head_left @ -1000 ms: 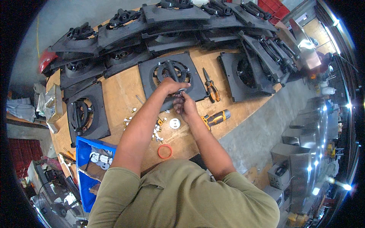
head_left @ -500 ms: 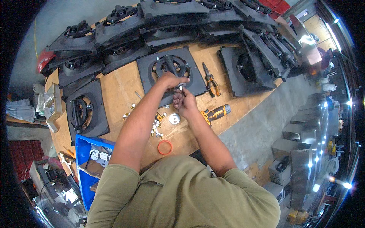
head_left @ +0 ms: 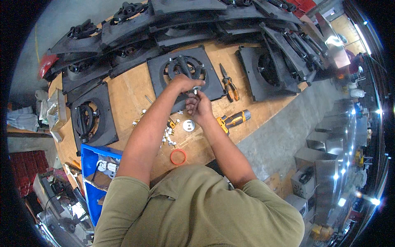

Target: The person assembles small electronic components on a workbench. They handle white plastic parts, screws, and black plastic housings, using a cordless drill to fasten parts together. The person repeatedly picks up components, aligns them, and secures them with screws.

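Small metal fitting [head_left: 195, 92] sits between the hands, just below the metal disc [head_left: 197, 87] at the near end of the black burner tube [head_left: 184, 66]. Right hand [head_left: 199, 107] seems to pinch it, thumb to forefinger, other fingers curled; left hand [head_left: 186, 84] lies over the tube end, fingers hidden, can't tell how tight. Judgement: hold disc square, line fitting up with tube, turn gently, back off if it binds. Black plate [head_left: 213, 85] under the grip should sit steady. Spare disc [head_left: 189, 125] nearer the body, pliers [head_left: 226, 82] and power driver [head_left: 235, 119] rightward; mind the elbow
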`<state>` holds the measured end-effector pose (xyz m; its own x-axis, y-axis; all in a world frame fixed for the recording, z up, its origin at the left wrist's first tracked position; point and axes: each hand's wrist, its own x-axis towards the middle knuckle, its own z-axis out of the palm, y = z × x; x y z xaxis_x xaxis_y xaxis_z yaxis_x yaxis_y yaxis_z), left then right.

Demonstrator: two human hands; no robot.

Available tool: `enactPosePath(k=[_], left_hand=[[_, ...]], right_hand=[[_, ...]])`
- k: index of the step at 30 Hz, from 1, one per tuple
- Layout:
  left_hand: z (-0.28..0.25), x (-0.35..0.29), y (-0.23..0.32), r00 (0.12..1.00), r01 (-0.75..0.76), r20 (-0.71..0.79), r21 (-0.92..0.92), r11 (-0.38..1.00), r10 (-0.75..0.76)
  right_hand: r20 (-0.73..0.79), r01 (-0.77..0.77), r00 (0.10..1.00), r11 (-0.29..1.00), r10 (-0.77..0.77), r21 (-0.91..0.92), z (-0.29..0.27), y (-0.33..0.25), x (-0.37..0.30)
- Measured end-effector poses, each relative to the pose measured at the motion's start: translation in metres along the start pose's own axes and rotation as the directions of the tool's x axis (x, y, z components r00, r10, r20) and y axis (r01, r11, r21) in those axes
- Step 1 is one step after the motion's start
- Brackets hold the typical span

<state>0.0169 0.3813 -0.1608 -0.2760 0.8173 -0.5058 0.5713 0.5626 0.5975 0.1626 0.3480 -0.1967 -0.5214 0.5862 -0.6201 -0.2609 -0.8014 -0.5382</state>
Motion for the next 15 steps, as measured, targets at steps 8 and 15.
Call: enactPosePath(k=[8, 15], left_hand=[[0.000, -0.001, -0.001, 0.999, -0.049, -0.023, -0.051, 0.997, 0.048], [0.002, -0.002, -0.004, 0.999, -0.023, -0.035, -0.105, 0.994, 0.020]], right_hand=[[0.020, -0.066, 0.998, 0.994, 0.065, 0.089, -0.003, -0.003, 0.002], [-0.096, 0.109, 0.985, 0.942, -0.146, -0.317, -0.008, -0.011, -0.012]])
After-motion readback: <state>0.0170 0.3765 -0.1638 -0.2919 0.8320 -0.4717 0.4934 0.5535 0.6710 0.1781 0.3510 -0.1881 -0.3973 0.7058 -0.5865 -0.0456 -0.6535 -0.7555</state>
